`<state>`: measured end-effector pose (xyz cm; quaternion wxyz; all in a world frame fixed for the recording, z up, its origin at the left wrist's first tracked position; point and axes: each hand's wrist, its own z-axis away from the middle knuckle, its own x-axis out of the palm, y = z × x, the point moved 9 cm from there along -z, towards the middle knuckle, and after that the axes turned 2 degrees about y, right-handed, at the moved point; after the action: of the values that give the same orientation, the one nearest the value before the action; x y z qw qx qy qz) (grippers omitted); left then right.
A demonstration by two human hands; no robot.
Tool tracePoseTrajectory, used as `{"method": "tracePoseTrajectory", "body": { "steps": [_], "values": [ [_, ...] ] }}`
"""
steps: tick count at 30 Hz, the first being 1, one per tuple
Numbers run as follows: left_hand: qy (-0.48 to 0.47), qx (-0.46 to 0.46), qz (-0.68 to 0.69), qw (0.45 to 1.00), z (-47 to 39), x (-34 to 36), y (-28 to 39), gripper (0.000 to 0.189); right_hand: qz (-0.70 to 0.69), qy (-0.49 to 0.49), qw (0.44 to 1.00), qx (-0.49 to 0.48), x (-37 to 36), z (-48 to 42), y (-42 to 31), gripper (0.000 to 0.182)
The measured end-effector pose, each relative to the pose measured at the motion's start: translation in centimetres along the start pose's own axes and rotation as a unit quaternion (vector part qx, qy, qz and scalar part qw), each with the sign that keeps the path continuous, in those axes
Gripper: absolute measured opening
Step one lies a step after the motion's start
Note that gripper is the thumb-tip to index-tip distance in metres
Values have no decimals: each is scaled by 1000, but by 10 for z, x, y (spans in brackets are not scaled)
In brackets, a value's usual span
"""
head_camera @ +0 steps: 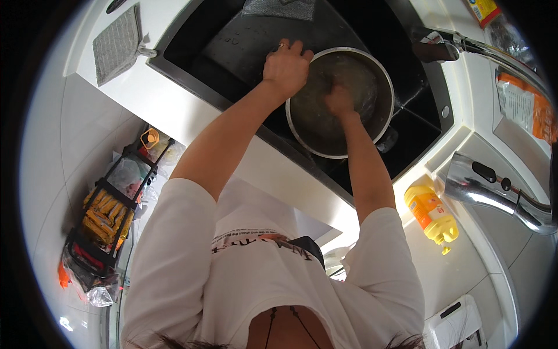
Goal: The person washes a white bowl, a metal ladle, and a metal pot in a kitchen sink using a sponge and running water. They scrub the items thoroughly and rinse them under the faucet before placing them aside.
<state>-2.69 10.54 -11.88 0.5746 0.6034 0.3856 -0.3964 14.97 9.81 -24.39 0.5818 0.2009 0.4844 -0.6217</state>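
A large round metal pot [388,102] with cloudy water in it stands in a dark kitchen sink [261,126]. My left hand [287,67], with a ring on one finger, is at the pot's left rim, its fingers bent over or near the edge; whether it grips the rim is not clear. My right hand [341,99] is down inside the pot, in the murky water, and its fingers are blurred and partly hidden. A grey cloth [281,9] lies at the sink's far side.
A chrome faucet [488,46] reaches over the sink's right side. Another chrome fixture [488,183] and a yellow detergent bottle [431,213] are at the right. A striped grey cloth [117,46] hangs at the left, above a black rack [109,192] of packets on the floor side.
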Motion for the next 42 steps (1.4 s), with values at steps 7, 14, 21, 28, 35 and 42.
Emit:
{"method": "tracePoseTrajectory", "body": {
  "steps": [7,14,21,28,35,42],
  "values": [
    [-30,-7,-16,999,-4,3,7,20,280,-88,953,-72,60,66,47,38],
    [-48,-17,-9,999,-2,4,1,22,-15,-128,988,-84,83,79,-49,31],
    [-43,-10,8,999,-2,5,1,24,92,-241,966,3,63,-1,-29,54],
    [-33,-11,2,999,-1,4,0,23,46,26,997,53,-8,26,19,69],
    [-62,-22,1,998,-3,3,0,23,285,-179,932,-132,58,76,-35,40],
    [-40,-9,9,999,-2,4,1,21,207,-186,955,-106,65,12,-68,38]
  ]
}}
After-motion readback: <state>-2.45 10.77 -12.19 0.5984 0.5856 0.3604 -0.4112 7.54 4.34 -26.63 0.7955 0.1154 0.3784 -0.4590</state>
